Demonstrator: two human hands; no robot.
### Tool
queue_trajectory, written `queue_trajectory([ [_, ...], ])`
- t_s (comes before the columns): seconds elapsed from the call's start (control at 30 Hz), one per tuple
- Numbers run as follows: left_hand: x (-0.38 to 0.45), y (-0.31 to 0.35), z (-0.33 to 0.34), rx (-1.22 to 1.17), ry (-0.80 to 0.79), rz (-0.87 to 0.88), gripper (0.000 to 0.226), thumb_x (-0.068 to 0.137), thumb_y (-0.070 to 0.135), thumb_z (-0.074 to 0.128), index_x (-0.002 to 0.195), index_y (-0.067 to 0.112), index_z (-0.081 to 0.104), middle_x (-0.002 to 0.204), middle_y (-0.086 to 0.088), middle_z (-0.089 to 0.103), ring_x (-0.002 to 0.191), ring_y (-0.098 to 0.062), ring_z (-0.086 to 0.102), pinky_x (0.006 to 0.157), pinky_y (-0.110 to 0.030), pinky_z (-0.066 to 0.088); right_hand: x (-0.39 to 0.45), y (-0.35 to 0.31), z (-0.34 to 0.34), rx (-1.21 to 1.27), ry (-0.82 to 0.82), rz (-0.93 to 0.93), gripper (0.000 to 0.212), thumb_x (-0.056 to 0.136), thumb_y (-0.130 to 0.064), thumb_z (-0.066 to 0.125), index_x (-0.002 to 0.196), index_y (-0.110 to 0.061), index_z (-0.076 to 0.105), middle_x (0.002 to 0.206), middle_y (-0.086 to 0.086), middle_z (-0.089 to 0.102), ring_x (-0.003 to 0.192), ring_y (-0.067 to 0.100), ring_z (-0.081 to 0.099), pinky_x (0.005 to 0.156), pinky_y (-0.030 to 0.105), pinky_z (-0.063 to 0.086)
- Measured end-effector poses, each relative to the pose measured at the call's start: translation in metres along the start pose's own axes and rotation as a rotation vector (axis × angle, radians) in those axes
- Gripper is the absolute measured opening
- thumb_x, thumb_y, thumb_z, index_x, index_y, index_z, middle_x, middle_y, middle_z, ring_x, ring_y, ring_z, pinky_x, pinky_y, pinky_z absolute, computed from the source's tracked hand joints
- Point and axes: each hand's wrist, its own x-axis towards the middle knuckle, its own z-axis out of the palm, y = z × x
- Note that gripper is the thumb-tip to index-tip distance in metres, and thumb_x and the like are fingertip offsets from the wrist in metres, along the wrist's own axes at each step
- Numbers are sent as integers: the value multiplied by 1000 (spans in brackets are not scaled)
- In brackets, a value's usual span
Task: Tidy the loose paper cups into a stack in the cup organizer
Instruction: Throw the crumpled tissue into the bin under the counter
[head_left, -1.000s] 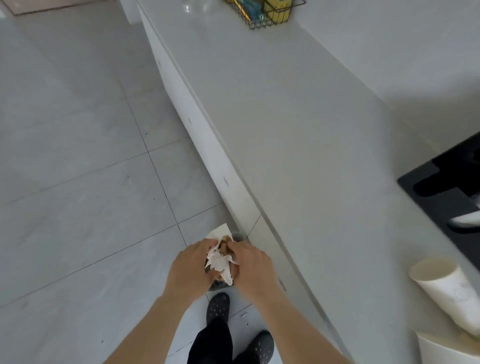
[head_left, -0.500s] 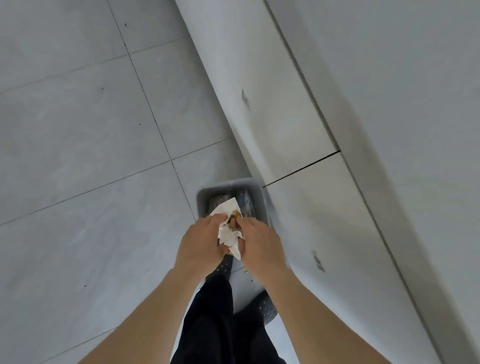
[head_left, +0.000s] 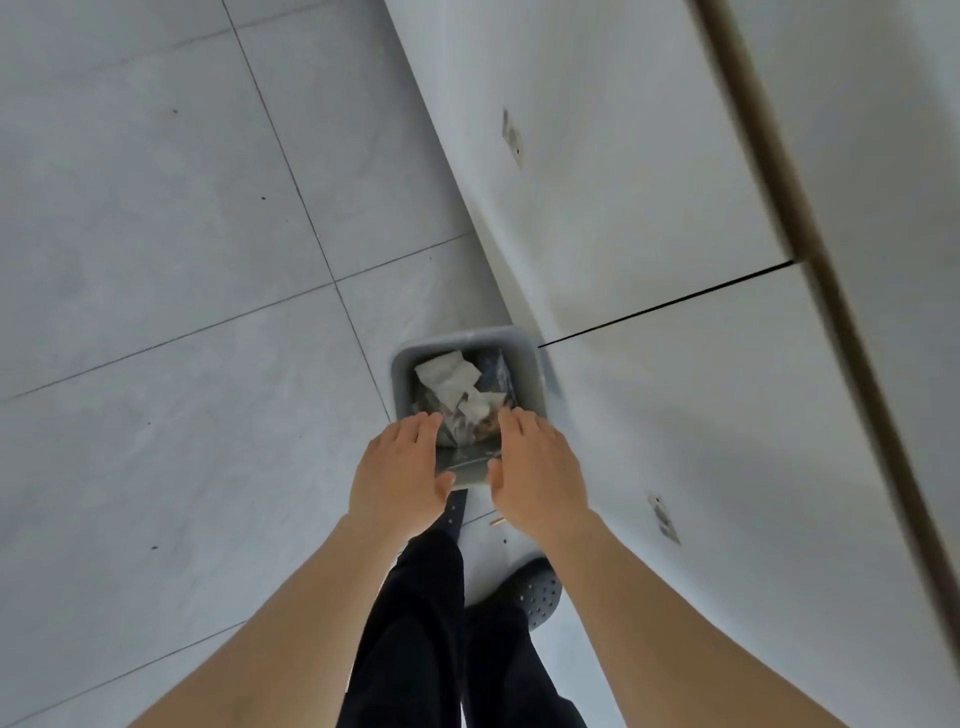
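Note:
No paper cups and no cup organizer show in the head view now. I look straight down at a grey waste bin on the floor against the cabinet. Crumpled white paper lies inside it on other rubbish. My left hand and my right hand hover side by side over the bin's near edge, palms down, fingers spread, with nothing in them.
White cabinet fronts rise on the right, with the counter's edge above them. Grey floor tiles spread to the left. My dark trousers and grey clogs stand just behind the bin. A small brown scrap lies on the floor.
Both hands held a crumpled white paper over the bin; they have opened and the paper now lies in the bin. My view has tipped further down, away from the countertop.

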Motion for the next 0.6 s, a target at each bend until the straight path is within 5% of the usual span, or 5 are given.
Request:
queue_trajectory([
  [0.6,-117,63,-199,116,237,118,73,94,47,58,153,19,26,157,2,37,145,-20,33,121,-35,28,-106,-72,-192,-15,159,-63,69,96,-38,55,151,-7,27,155,11,39,143,26,34,120,37,25],
])
